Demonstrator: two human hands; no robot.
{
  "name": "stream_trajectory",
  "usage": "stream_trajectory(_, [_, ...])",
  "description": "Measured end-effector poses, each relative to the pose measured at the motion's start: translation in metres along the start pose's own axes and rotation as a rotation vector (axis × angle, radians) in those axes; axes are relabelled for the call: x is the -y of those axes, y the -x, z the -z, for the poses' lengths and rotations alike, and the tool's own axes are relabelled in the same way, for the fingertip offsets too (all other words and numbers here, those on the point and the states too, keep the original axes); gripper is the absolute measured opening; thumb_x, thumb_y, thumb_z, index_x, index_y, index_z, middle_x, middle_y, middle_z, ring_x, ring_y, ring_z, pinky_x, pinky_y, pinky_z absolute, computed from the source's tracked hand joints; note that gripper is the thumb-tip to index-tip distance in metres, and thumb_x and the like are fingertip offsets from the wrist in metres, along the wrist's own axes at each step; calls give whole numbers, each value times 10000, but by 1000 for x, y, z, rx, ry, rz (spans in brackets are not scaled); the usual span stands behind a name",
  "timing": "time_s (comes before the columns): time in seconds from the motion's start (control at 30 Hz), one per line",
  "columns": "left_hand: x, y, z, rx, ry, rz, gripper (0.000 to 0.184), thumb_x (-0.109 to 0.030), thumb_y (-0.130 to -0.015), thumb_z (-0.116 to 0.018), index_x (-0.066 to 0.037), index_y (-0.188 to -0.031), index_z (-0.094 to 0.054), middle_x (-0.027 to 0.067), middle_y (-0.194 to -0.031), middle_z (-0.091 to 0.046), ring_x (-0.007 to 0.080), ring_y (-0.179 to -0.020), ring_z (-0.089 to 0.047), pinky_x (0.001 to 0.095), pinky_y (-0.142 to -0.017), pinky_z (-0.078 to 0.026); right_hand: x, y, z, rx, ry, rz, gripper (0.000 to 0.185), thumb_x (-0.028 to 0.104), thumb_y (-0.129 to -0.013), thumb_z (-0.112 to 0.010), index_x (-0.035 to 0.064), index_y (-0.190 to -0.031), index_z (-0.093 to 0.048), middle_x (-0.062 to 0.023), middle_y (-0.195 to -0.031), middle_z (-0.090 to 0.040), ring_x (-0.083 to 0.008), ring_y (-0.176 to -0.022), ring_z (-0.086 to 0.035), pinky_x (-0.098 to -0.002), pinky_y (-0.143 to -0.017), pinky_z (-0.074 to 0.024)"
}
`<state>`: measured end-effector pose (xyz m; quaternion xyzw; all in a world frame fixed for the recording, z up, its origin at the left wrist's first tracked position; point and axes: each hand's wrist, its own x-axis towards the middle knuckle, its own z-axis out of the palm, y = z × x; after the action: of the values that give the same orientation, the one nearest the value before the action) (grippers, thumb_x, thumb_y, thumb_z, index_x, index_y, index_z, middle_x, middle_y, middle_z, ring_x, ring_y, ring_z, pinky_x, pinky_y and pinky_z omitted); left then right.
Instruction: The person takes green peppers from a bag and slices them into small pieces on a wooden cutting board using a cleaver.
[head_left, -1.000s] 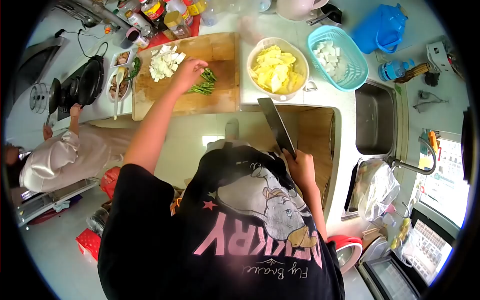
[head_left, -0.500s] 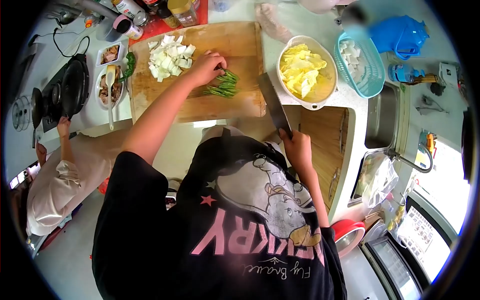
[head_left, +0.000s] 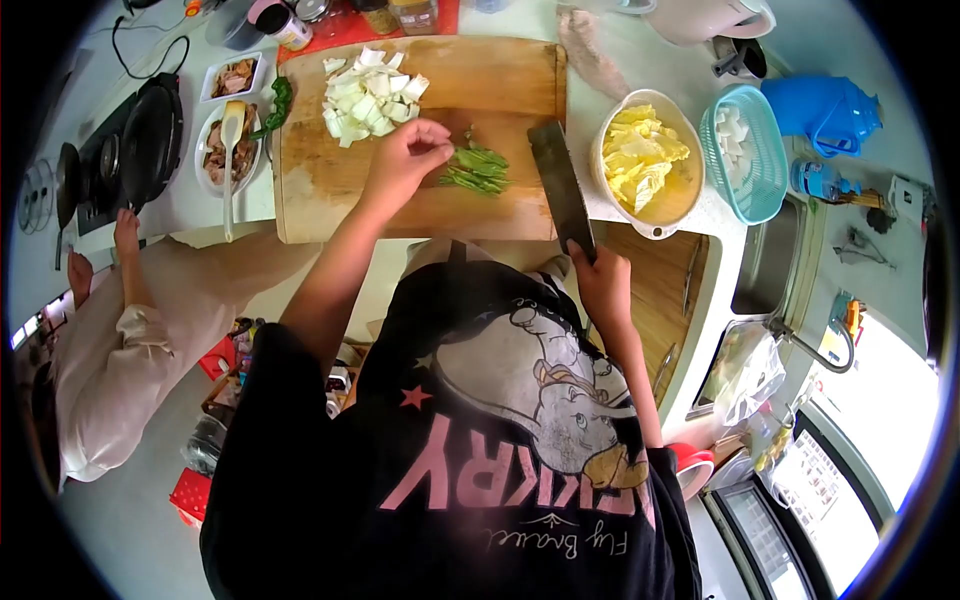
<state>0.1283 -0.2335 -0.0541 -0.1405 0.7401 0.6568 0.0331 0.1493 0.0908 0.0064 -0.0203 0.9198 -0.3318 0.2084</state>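
Note:
My right hand grips the handle of a kitchen knife, its broad dark blade lying over the right edge of the wooden cutting board. Just left of a small heap of cut green stalks, my left hand hovers over the board with thumb and fingers pinched together. Whatever it may hold is hidden. A few small green bits lie beyond the heap. Chopped white vegetable pieces are piled at the board's far left.
Right of the board stand a bowl of yellow cabbage leaves and a teal basket with white pieces. At left are dishes of meat, a spoon and a black pan. Another person stands there. A sink is at right.
My left hand has come off the green stalks and sits to their left, fingers pinched. The knife stays in my right hand at the board's right edge. The whole view has shifted slightly.

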Motion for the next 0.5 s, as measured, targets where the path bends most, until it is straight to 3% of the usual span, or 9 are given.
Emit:
stream_trajectory(0.07, [15, 24, 7, -21, 65, 97, 239, -66, -873, -734, -12, -1080, -628, 46, -983, -704, 93, -926, -649, 249, -815, -506, 7, -3, -1, 39, 21, 15, 409, 292, -938, -639, -61, -733, -612, -261, -636, -571, -440, -586, -563, -467, -552, -438])
stream_trajectory(0.2, [48, 61, 2, -116, 26, 92, 138, -39, -826, -750, -6, -928, -663, 47, -880, -707, 113, -817, -655, 254, -759, -516, 10, -10, -10, 140, 110, 136, 365, 281, -938, -615, -43, -771, -637, -253, -669, -601, -439, -618, -594, -492, -581, -461])
stream_trajectory(0.33, [56, 73, -4, -240, -140, 109, 199, -43, -829, -760, -9, -1001, -666, 50, -923, -701, 110, -783, -643, 257, -723, -521, 26, -13, -18, 234, 207, 239, 296, 269, -932, -587, -5, -854, -669, -248, -712, -631, -442, -668, -619, -523, -636, -494])
stream_trajectory(0.47, [43, 86, -17, -510, -245, 30, 208, -82, -827, -776, -5, -996, -683, 54, -827, -699, 120, -730, -643, 269, -683, -525, 35, -16, -30, 321, 292, 252, 278, 275, -931, -576, 17, -915, -680, -247, -746, -645, -441, -707, -632, -520, -683, -515])
stream_trajectory(0.5, [45, 90, -15, -509, -209, 92, 188, -96, -842, -764, 1, -983, -685, 59, -809, -700, 123, -712, -645, 269, -667, -527, 38, -16, -33, 336, 293, 251, 278, 273, -933, -570, 17, -923, -680, -248, -762, -650, -440, -724, -637, -519, -696, -517])
